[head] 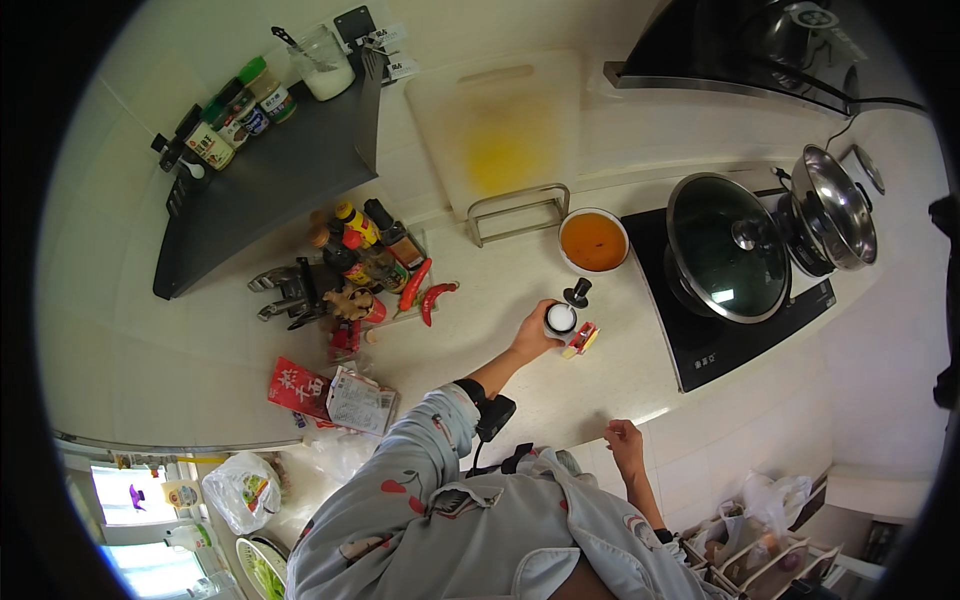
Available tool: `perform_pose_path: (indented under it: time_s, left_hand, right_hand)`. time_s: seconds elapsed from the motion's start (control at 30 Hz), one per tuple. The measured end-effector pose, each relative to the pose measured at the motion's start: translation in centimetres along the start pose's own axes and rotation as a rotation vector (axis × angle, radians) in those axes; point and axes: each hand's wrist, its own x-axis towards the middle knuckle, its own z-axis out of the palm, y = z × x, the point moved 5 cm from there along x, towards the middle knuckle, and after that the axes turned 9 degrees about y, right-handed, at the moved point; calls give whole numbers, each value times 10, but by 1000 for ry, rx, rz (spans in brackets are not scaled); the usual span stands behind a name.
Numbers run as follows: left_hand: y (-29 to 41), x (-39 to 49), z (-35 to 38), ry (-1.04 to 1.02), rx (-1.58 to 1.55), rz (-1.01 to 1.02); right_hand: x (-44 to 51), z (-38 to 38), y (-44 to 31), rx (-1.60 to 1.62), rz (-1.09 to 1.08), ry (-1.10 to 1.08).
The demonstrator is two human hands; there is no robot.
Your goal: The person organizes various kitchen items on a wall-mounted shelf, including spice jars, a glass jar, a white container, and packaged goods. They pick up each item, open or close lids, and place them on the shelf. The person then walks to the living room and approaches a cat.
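Observation:
My left hand [534, 334] grips a small round jar [561, 319] with a dark rim, and white contents show through its open top. Right behind the jar, a black lid with a tall knob [578, 293] is on the countertop [480, 360]. A small red and yellow packet [581, 340] touches or nearly touches the jar on its right. Near the counter's front edge is my right hand [625, 444], fingers loosely curled. I see no object in it, but its palm is hidden.
An enamel-rimmed bowl of orange liquid [594, 240] stands behind the jar. To the right, a lidded pan [724, 255] sits on a black induction cooktop [697, 352]. Bottles [375, 247], red chillies [435, 300] and a knife block [292, 289] crowd the left. A cutting board [499, 112] leans behind.

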Motion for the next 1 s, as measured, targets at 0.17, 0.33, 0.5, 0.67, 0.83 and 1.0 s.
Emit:
perform_pose_path:
  time_s: [0.17,0.33,0.5,0.67,0.83,1.0]
  left_hand:
    - [0,1,1,36,18,35]
    - [9,-1,-3,66,29,69]
    - [40,-16,-38,127,43,82]
    - [123,-33,-104,147,95,136]
    - [221,-55,-170,183,183,94]
    - [315,-61,-238,179,30,46]
  right_hand:
    - [-4,-8,1,-6,26,5]
    - [3,-6,-9,-9,-36,-13]
    - [10,4,-12,16,-83,-43]
    - [30,18,-22,1,-135,-150]
    - [49,36,-30,48,-206,-146]
    - [59,58,-22,2,-239,-202]
